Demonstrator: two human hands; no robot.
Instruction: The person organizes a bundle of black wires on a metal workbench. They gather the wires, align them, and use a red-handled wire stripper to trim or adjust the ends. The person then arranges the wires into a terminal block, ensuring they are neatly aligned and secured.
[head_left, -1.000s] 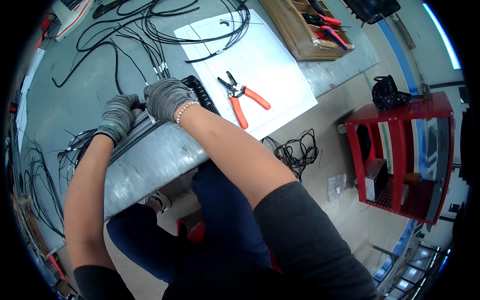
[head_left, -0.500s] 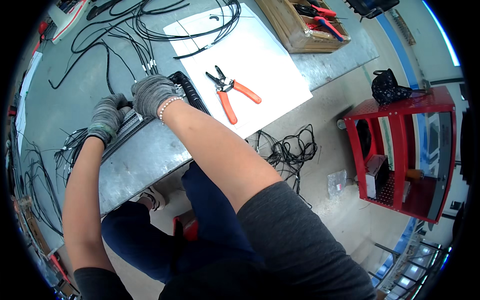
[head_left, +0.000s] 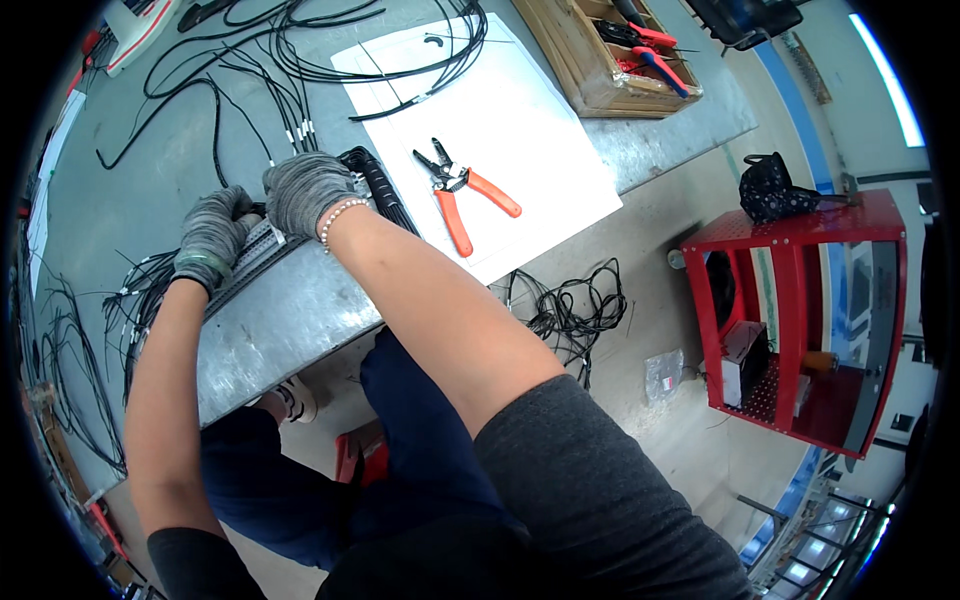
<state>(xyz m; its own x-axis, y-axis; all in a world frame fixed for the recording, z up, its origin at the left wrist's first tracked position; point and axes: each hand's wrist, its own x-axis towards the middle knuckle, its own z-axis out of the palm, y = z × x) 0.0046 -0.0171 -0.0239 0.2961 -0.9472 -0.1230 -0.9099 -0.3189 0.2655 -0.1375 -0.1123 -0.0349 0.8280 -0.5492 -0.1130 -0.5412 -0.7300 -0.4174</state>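
Both my hands wear grey knit gloves and press on a bundle of black cables (head_left: 378, 190) lying across the grey metal table (head_left: 290, 320). My right hand (head_left: 305, 190) is closed over the bundle near its ribbed black sleeve. My left hand (head_left: 213, 232) grips the same bundle just to the left, where thin wires fan out toward the table's left edge. The part of the bundle under my palms is hidden. Orange-handled wire strippers (head_left: 462, 193) lie untouched on a white sheet (head_left: 520, 130) to the right of my right hand.
More black cables (head_left: 250, 60) loop over the table's far side. A wooden box (head_left: 600, 60) with red-handled tools stands at the back right. A red metal cart (head_left: 800, 310) stands on the floor to the right, with a tangle of black wire (head_left: 570, 310) on the floor below the table edge.
Both hands stay on the cable bundle with hardly any change in grip. The view has shifted slightly, so the table appears a little further left and up.
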